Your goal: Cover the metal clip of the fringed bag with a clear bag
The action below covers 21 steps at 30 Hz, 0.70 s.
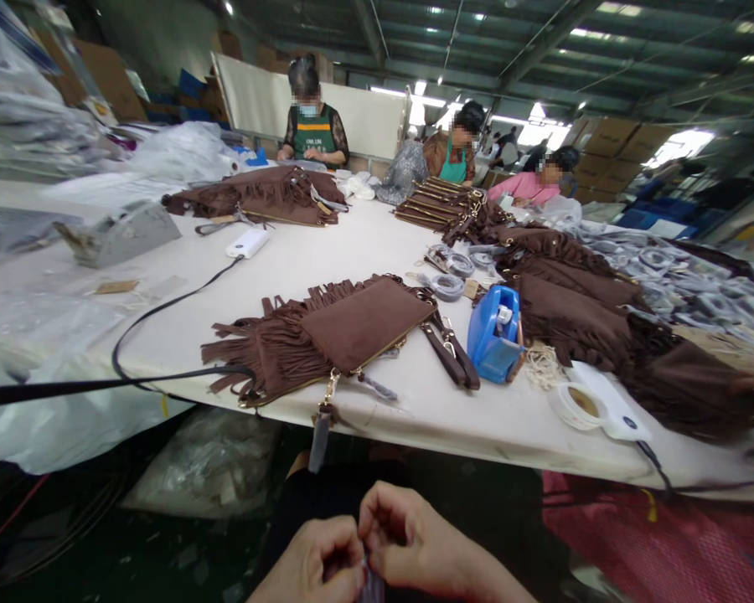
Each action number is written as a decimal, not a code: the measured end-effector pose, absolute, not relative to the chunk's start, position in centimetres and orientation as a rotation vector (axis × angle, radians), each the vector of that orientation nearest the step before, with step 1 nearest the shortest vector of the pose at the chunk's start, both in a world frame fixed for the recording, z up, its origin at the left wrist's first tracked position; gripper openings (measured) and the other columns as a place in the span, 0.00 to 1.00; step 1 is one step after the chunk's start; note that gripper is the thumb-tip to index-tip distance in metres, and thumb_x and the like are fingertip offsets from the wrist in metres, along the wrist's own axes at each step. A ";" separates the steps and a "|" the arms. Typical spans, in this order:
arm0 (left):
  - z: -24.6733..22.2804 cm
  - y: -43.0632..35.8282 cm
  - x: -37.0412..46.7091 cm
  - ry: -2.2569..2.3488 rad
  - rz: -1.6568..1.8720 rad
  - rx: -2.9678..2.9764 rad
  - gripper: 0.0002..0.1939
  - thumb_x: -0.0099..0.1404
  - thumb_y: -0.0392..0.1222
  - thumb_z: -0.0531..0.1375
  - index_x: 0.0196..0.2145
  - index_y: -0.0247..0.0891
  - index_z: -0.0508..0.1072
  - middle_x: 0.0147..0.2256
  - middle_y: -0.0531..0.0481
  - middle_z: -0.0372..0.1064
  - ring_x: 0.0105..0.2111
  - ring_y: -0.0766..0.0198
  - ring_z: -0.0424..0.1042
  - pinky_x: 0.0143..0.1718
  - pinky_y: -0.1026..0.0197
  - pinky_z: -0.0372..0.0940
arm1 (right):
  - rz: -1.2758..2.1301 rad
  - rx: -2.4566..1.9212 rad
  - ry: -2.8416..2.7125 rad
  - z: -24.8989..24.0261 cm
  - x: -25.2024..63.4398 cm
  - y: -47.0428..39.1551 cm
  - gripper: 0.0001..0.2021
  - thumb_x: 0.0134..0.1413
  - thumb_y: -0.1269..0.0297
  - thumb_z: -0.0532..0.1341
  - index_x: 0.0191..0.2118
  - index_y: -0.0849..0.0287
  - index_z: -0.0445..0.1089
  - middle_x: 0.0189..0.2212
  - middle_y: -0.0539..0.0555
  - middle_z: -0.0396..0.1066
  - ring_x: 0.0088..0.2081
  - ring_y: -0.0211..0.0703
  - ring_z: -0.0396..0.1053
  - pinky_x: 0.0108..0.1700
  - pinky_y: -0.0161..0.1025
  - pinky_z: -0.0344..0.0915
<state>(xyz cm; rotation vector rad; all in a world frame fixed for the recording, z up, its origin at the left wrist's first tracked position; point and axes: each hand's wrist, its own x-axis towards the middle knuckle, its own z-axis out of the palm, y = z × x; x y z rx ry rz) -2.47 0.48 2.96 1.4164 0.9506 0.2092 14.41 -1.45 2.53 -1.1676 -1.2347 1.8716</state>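
My left hand and my right hand are close together at the bottom centre, below the table edge. Both have curled fingers pinching a small greyish, shiny strip, mostly hidden by the fingers. Beyond them a brown fringed bag lies on the white table, its fringe spread to the left. A clasp with a grey-wrapped tab hangs from it over the edge. Dark brown straps with gold hooks lie at its right.
A blue tape dispenser, a tape roll and brown bags are on the right. At left are a grey metal tool and a black cord. Several people sit across the table. A red woven sack is below right.
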 end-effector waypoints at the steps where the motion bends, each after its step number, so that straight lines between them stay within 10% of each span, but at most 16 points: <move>1: 2.8 0.4 -2.5 0.940 0.200 1.385 0.07 0.48 0.42 0.52 0.18 0.37 0.59 0.20 0.57 0.52 0.23 0.69 0.51 0.25 0.66 0.47 | 1.830 -1.219 -1.318 2.7 14.4 -1.5 0.10 0.33 0.75 0.56 0.29 0.61 0.62 0.20 0.42 0.58 0.21 0.28 0.52 0.23 0.28 0.49; 21: 1.2 -0.3 -2.0 0.817 0.200 1.119 0.11 0.44 0.43 0.57 0.24 0.33 0.68 0.18 0.57 0.56 0.20 0.72 0.51 0.21 0.67 0.45 | 1.821 -1.140 -1.468 2.2 15.1 -2.6 0.07 0.41 0.72 0.56 0.31 0.61 0.62 0.24 0.47 0.64 0.24 0.32 0.60 0.28 0.30 0.57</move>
